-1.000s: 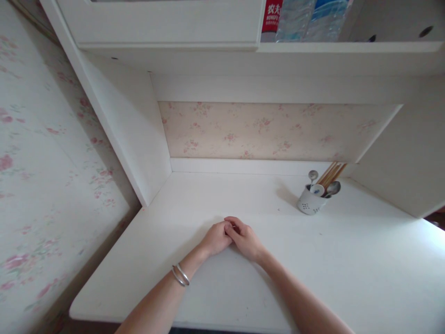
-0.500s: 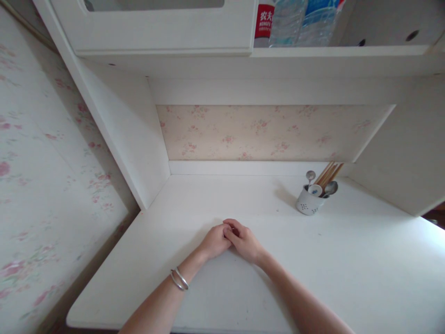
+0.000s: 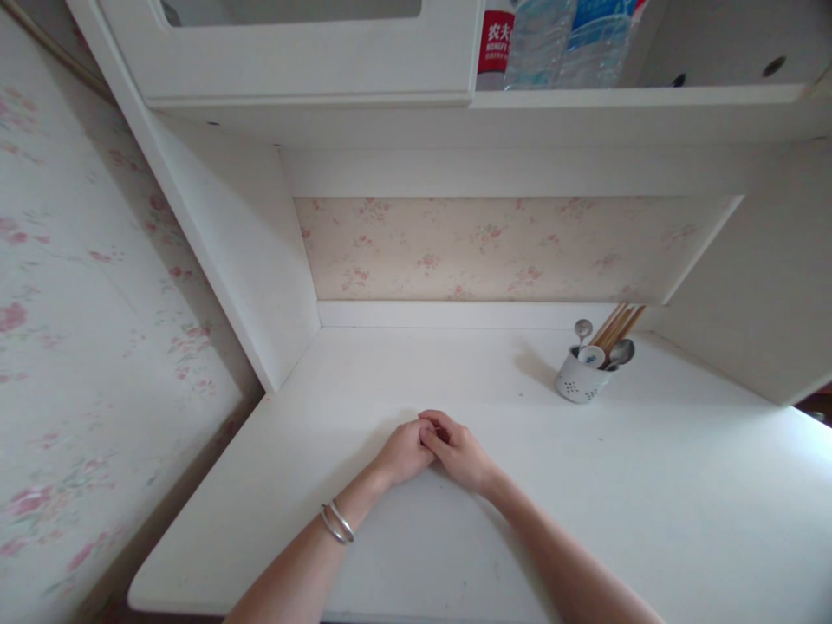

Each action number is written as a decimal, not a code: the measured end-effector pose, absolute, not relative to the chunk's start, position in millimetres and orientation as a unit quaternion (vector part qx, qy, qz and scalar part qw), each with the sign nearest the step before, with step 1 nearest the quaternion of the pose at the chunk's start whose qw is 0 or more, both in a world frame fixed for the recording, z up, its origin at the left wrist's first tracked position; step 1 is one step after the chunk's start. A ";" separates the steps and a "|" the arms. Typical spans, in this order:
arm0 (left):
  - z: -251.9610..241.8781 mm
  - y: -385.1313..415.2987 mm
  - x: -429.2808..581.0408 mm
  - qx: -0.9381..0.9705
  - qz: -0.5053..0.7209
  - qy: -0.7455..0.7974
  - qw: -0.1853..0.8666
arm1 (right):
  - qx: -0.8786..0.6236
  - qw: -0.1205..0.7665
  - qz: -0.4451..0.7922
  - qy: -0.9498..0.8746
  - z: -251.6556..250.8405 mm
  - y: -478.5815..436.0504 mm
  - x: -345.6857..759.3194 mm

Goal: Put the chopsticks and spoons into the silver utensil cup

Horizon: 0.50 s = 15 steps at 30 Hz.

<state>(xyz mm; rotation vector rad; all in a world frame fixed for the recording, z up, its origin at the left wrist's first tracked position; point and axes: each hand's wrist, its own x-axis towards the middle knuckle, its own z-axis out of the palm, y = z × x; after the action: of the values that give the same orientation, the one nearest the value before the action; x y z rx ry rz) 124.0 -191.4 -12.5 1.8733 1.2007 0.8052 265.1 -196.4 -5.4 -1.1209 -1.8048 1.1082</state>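
Observation:
Both hands lie clasped together on the white desktop [image 3: 364, 377]. My left hand [image 3: 404, 452] is closed, its fingers tucked against the right hand and mostly hidden. Over those fingers curls my right hand [image 3: 463, 457], closed loosely around them, with its thumb and forefinger showing. No object shows in either hand. Two silver bangles [image 3: 338, 523] circle the left wrist. Nearest to the hands, further back on the right, stands a white utensil holder [image 3: 577, 382] with dotted holes. In it are wooden chopsticks [image 3: 614, 328], a metal spoon [image 3: 622, 352] and a white ceramic spoon [image 3: 591, 356].
Above the desk runs a white cabinet [image 3: 312, 69] with an open shelf holding plastic water bottles [image 3: 536, 48]. White side panels [image 3: 240, 260] close off the desk's left and right. Floral wallpaper [image 3: 78, 347] covers the wall at left.
The hands keep the same clasp in the same place. Only the view has shifted very slightly.

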 end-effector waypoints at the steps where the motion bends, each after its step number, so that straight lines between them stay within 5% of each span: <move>1: -12.4 -191.6 124.0 0.734 0.313 0.471 0.376 | -0.435 0.363 0.431 -0.702 -5.2 -196.4 265.1; 15: -11.9 -191.8 124.0 0.736 0.320 0.458 0.382 | -0.435 0.359 0.433 -0.703 -6.3 -195.3 264.8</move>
<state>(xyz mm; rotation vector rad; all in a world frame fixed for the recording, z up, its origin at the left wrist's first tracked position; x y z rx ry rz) 124.0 -191.8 -11.9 1.8775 1.1694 0.8170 264.8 -195.3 -6.3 -1.1223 -1.8144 1.1170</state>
